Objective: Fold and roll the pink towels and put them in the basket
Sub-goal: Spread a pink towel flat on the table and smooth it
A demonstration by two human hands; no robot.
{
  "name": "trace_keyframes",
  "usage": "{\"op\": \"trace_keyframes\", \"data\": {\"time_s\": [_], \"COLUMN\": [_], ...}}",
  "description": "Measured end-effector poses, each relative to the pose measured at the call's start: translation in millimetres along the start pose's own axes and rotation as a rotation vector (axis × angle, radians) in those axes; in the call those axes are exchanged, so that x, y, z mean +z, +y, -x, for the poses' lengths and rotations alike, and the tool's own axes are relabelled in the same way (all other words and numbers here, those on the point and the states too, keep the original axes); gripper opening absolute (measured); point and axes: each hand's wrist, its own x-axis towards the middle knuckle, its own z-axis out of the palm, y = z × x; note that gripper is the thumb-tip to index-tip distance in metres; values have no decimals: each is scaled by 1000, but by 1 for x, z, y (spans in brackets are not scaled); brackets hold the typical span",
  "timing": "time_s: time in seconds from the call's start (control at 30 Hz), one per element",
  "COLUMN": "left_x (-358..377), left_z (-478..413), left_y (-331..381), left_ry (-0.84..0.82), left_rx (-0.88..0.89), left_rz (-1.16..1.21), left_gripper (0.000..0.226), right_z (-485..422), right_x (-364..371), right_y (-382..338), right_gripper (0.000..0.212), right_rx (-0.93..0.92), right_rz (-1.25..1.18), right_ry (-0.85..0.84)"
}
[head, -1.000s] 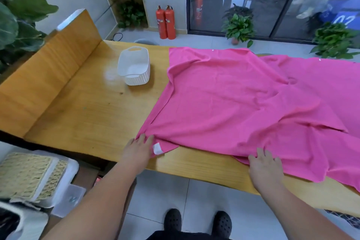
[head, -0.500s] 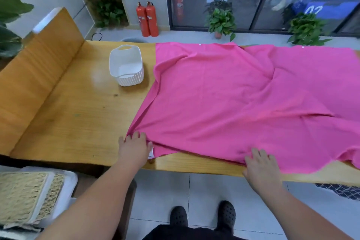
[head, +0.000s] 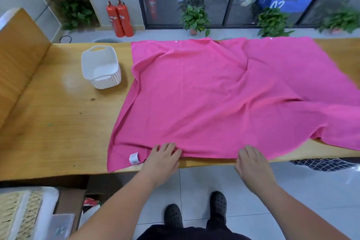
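A large pink towel (head: 214, 93) lies spread and wrinkled over the wooden table (head: 54, 122); a white label (head: 134, 158) shows at its near left corner. My left hand (head: 162, 159) rests on the towel's near edge, fingers fairly straight, right of the label. My right hand (head: 251, 161) lies flat at the same edge, further right, by the table's front. Whether either hand pinches the cloth cannot be made out. A white plastic basket (head: 100, 68), with nothing in it, stands on the table left of the towel.
A wooden side panel (head: 17, 48) rises at the table's left end. Woven items on a white tray (head: 21, 212) sit low at the left. Fire extinguishers (head: 119, 19) and potted plants (head: 194, 17) stand on the floor behind the table. Dark netted fabric (head: 321, 163) hangs below the table's right front.
My left hand has moved right along the near edge, away from the labelled corner. The right hand stays at the edge. The towel lies flatter and the view has shifted.
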Motion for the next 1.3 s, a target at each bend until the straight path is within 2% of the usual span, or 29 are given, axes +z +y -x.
{"op": "trace_keyframes", "data": {"time_s": [0.07,0.17,0.23,0.3,0.37,0.43,0.5,0.67,0.77,0.93,1.1,1.2,1.3], "left_x": [0,-4,-8,-8,-8,-10,-14,-30,-34,-34,-32,-33,-33], "left_z": [5,8,7,4,0,-10,-26,-80,-119,-171,-202,-217,-239], "left_y": [-3,-6,-5,0,10,28,51,119,163,238,294,314,322], "left_ry": [12,32,38,41,30,3,-28,-64,-60,-74,-194,-219,-216], "left_rx": [-60,-133,-160,-112,-19,14,3,-17,8,11,-32,-27,-35], "left_rz": [-11,-39,-44,-33,-16,19,52,93,89,132,190,182,173], "left_gripper": [38,41,43,44,45,47,47,46,46,48,57,71,63], "right_z": [7,17,23,26,25,19,13,10,20,37,49,59,53], "right_x": [2,9,9,10,13,10,2,-17,-20,-17,-11,-16,-22], "right_y": [3,5,6,9,16,28,45,111,161,241,305,333,357], "right_gripper": [9,26,15,16,36,54,62,54,55,66,84,72,62], "right_rx": [-17,-49,-27,82,203,276,257,162,237,347,463,497,504], "right_rz": [6,-47,-97,-142,-145,-133,-116,-139,-152,-155,-211,-20,92], "right_ry": [-30,-139,-159,-164,-184,-288,-398,-312,-252,-253,-407,-403,-318]}}
